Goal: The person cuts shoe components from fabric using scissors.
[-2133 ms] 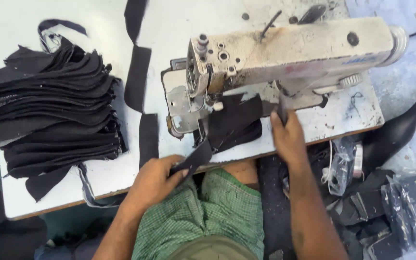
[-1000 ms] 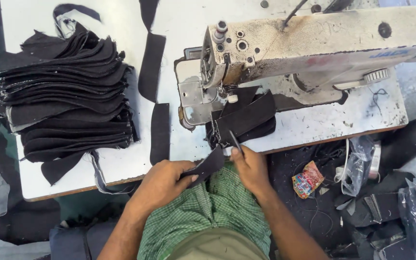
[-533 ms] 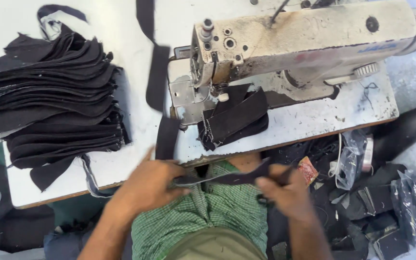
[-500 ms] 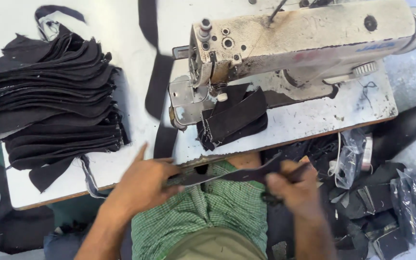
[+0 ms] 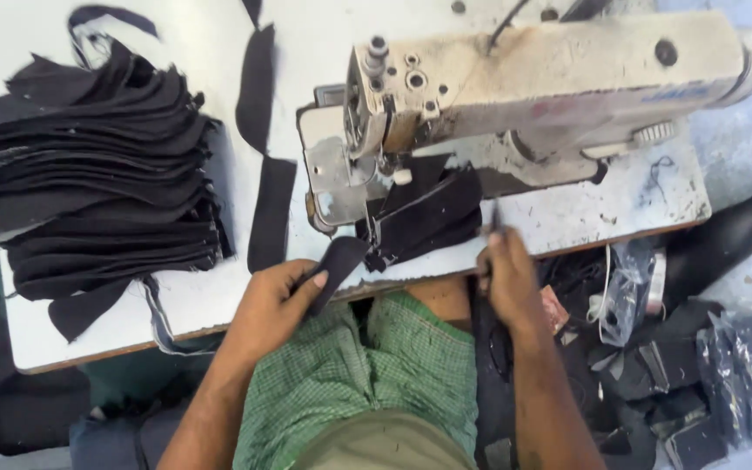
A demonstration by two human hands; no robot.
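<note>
My left hand [image 5: 278, 300] grips a small black fabric piece [image 5: 334, 264] at the front edge of the white table [image 5: 219, 300], just left of the sewing machine's needle plate [image 5: 334, 178]. My right hand [image 5: 505, 280] is at the table's front edge to the right, closed around a thin dark tool [image 5: 495, 218] that points up toward the machine. Between my hands, a bundle of black fabric pieces [image 5: 424, 218] lies under the arm of the worn cream sewing machine [image 5: 550, 83].
A tall stack of black cut pieces [image 5: 97, 204] fills the table's left side. Two black strips [image 5: 267, 213] lie beside it. Black scraps and clear plastic bags [image 5: 741, 365] lie on the floor at right. My green checked garment [image 5: 359, 374] is below.
Both hands held a long black strip stretched across my lap; now they are apart, the left lifted to the table edge with a small piece, the right raised with a thin tool.
</note>
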